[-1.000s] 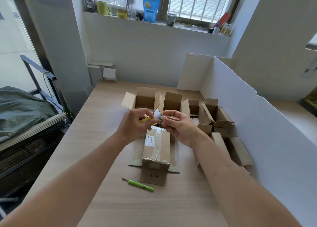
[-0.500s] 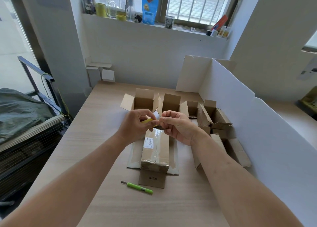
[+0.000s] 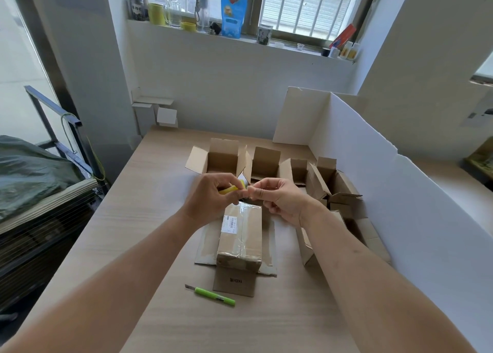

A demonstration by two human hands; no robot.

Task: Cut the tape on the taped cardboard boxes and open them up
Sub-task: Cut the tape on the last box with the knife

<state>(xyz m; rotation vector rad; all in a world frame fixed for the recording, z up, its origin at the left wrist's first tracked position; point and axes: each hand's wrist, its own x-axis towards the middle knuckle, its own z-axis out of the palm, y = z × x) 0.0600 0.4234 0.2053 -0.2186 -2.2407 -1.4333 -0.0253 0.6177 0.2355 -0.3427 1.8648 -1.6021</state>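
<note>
I am holding both hands up together above the far end of the taped box (image 3: 241, 235), which is lying on the table (image 3: 149, 206) on top of a flattened piece of cardboard (image 3: 234, 283). My left hand (image 3: 210, 198) is curling its grip around a yellow cutter (image 3: 231, 190), the fingers wrapped over its body so that only a short yellow stretch is showing between thumb and forefinger. My right hand (image 3: 280, 199) is meeting it at the cutter's tip, thumb and forefinger pinching together there; what they are pinching is too small to tell, and the other fingers are curling loosely underneath. The taped box is sitting closed, clear tape running along its top seam and a white label (image 3: 230, 223) stuck near its far left corner. A second cutter, green (image 3: 212, 295), is lying on the table just in front of the flattened cardboard, apart from both hands. Opened boxes (image 3: 226, 156) are standing in a row beyond my hands, flaps up, and more opened ones (image 3: 344, 198) are crowding along the white partition (image 3: 400, 192) to my right.
</note>
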